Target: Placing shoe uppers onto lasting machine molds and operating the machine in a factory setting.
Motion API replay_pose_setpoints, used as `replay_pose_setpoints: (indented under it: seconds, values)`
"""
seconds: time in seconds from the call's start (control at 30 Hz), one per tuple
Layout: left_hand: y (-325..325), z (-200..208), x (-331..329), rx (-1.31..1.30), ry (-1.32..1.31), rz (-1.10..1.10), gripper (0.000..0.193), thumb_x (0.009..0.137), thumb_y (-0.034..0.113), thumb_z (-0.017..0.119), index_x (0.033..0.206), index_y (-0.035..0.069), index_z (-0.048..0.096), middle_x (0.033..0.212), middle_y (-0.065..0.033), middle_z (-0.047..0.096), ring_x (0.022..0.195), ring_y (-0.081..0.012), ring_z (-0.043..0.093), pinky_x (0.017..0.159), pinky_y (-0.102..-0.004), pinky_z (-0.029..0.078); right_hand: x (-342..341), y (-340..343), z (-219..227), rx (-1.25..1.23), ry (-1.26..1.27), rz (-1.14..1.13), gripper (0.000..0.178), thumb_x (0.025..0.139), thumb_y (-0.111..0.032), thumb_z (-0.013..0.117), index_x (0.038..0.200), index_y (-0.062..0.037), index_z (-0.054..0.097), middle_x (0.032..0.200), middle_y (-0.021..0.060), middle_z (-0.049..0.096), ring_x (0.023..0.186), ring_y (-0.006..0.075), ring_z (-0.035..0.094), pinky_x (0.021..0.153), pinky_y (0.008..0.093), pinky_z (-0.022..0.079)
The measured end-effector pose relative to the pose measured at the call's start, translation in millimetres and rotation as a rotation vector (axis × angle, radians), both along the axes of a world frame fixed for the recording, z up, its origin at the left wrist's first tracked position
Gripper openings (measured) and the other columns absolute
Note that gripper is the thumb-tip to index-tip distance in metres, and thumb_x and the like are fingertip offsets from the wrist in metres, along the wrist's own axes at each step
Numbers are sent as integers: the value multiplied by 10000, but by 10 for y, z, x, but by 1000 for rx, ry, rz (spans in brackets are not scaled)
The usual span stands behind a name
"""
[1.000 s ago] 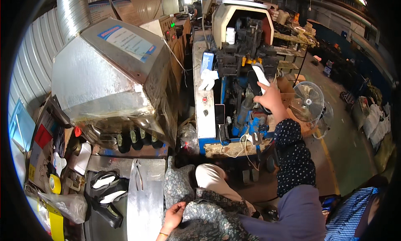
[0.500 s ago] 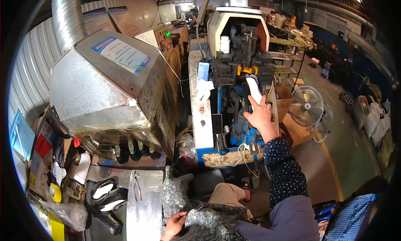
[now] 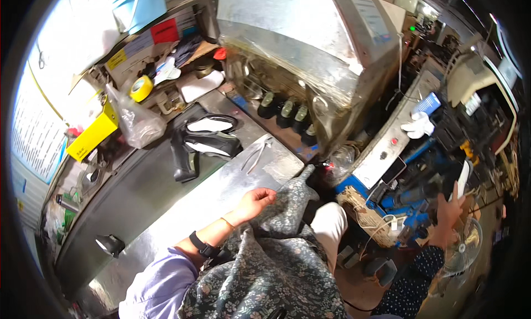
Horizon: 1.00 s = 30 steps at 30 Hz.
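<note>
My left hand (image 3: 253,204) hovers over my lap beside the metal bench (image 3: 215,194), fingers curled in and nothing visible in them. A dark band circles that wrist. My right hand (image 3: 449,215), somewhat blurred, reaches to the blue machine (image 3: 420,194) at the right. Its fingers are spread at the near end of a white shoe sole (image 3: 466,175), apparently touching it; the far end sits under the machine's dark head. Metal pincers (image 3: 256,154) lie on the bench. Behind them, black shoe uppers with white soles (image 3: 212,144) rest on a dark surface.
A metal hood (image 3: 287,37) with plastic sheeting covers several black shoes (image 3: 286,113). A white glove (image 3: 418,126) and phone (image 3: 394,170) lie on the machine's ledge. A fan (image 3: 463,247) stands beyond my right arm. Yellow tape (image 3: 141,89) sits on a shelf; a small black shoe piece (image 3: 110,245) lies left.
My view has swung left and down, bringing the bench into the middle and the machine to the right side. My right hand stays at the white sole; my left forearm now shows fully.
</note>
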State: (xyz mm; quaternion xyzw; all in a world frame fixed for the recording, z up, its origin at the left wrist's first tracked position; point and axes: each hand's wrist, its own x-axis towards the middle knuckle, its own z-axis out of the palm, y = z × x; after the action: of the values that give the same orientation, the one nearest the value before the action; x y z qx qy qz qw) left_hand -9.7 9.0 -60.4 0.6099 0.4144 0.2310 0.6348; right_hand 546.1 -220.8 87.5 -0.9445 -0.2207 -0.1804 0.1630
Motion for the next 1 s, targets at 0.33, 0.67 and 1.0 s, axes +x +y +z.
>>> replay_pose_setpoints:
  seconds: [0.33,0.67,1.0]
  values:
    - [897,-459,-1096,513,539,81,483,854,305,682,1248,41,594,1126,-240,653,1087,-316,628,942,-416,467,-352,5,286,136,-69,-18,698,655,-329,728,1334,-277,572,1469,277,316,1136,492,470,963,495,447]
    - [2599,-794,-763,1139,1013,-443,374,834,335,533,1145,186,678,1362,-253,448,1265,-430,433,999,-525,391,176,366,629,29,200,-63,757,698,-415,710,1413,-305,490,1529,292,226,1294,569,330,1036,527,395]
    - [2711,-587,-834,1264,1006,-383,334,907,331,490,1140,148,644,1257,-285,498,1098,-452,525,913,-498,456,132,461,604,66,-441,135,476,808,-256,606,1255,-96,576,1387,270,407,1215,470,428,969,546,401]
